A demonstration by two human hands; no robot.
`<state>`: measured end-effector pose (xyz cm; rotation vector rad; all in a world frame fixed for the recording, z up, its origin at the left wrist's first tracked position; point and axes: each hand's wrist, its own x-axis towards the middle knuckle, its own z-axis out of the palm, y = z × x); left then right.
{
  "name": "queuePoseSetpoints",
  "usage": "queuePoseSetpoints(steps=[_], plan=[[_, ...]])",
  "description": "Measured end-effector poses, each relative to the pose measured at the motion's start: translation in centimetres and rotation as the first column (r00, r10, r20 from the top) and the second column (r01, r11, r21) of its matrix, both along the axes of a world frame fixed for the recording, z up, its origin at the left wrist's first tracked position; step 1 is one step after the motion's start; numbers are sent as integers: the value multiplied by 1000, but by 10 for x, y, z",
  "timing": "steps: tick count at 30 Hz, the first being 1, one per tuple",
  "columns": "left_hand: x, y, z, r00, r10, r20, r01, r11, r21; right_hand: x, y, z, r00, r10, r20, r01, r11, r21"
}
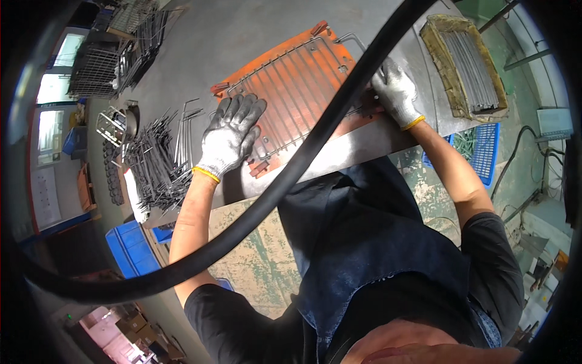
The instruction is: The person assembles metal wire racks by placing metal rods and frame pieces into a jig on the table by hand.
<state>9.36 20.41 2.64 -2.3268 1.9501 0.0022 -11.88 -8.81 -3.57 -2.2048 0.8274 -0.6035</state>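
Centrally on the grey workbench (242, 36) lies an orange jig plate (303, 79) carrying a wire grid rack (285, 85) of parallel rods inside a bent outer frame.

Containers:
- A shallow tray with worn yellowish padding (464, 67) sits at the far right of the bench and holds a bundle of straight grey rods (470, 64) laid lengthwise.
- A blue perforated basket (485, 148) stands below the bench edge on the right; it contains small pale metal parts, too small to identify.
- A blue bin (130, 249) stands on the floor at lower left; its contents are not visible.
- Wire cages (97, 70) are stacked at upper left.

A loose heap of bent wire pieces (154, 161) lies on the bench just left of the jig plate.

Obstructions: a thick black hose (291, 173) crosses the view diagonally, covering part of the rack and of the plate. The rim of the picture is dark and distorted.

Hand pose:
- Left hand (230, 133), in a grey and white work glove, lies flat with fingers spread, palm down on the near left corner of the rack; it grips nothing.
- Right hand (397, 91), gloved likewise, rests on the right edge of the rack, fingers curled downward. Whether they close round the frame wire cannot be told, as the hose hides the contact point.

Both forearms are bare and extend from the lower part of the view.
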Motion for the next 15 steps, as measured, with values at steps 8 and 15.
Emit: queuePoseSetpoints(steps=[8,15], plan=[[-10,-12,-4,990,80,114,-65,990,-129,1,-5,-11,998,37,46,-31,992,-125],[2,-55,-19,983,115,143,-87,977,-192,0,-8,-15,999,38,18,-33,970,-240]])
